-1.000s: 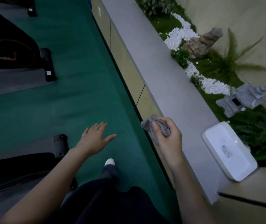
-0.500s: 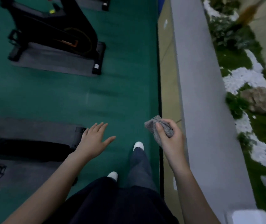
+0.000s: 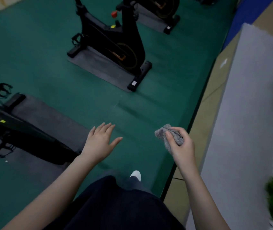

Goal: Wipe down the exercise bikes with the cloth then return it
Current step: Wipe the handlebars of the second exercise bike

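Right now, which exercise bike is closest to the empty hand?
The bike at the left edge, beside the left hand; the other two stand farther ahead.

I have one feed, head-worn, wide-angle | it faces forward and steeply down onto the green floor (image 3: 37, 60) | nearest to my lens: left hand (image 3: 101, 143) and right hand (image 3: 181, 146) gripping the cloth (image 3: 161, 132), low centre | farther up frame: exercise bikes (image 3: 110, 45); grey ledge (image 3: 242, 113) runs down the right edge

The green floor (image 3: 57, 67) carries grey mats (image 3: 102, 67), each under a black exercise bike (image 3: 115, 39).
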### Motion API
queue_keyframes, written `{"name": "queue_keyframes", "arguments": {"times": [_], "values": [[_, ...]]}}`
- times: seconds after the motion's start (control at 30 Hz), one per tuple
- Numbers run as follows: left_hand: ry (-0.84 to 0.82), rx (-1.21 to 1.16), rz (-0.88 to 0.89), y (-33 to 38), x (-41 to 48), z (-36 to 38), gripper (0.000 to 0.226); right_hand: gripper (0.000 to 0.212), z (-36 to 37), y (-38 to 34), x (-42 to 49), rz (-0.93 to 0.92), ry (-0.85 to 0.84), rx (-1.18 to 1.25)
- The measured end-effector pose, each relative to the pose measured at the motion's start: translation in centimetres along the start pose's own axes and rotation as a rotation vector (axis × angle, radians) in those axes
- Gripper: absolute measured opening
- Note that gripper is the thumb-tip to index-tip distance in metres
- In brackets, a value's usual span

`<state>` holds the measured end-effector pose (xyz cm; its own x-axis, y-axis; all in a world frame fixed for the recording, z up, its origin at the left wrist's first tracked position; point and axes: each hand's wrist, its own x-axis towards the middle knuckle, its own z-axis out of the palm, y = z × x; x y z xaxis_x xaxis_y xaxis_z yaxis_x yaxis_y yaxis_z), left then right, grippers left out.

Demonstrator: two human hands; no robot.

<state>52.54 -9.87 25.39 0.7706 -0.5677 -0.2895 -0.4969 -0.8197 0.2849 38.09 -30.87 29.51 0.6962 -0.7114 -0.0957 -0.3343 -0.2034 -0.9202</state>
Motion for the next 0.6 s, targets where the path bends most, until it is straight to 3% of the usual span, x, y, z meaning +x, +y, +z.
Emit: {"name": "queue_keyframes", "arguments": {"times": [0.23,0.6], "values": [[-0.014,-0.04,-0.124,1.0,3.8,-1.1,0.067,0.004,-0.2,-0.7,7.9,-0.039,-0.066,0.021],[0.026,-0.191,-0.315,-3.6,15.4,-4.5,0.066,0.005,8.8,-6.3,21.9,-0.18,-0.278,-0.094]]}}
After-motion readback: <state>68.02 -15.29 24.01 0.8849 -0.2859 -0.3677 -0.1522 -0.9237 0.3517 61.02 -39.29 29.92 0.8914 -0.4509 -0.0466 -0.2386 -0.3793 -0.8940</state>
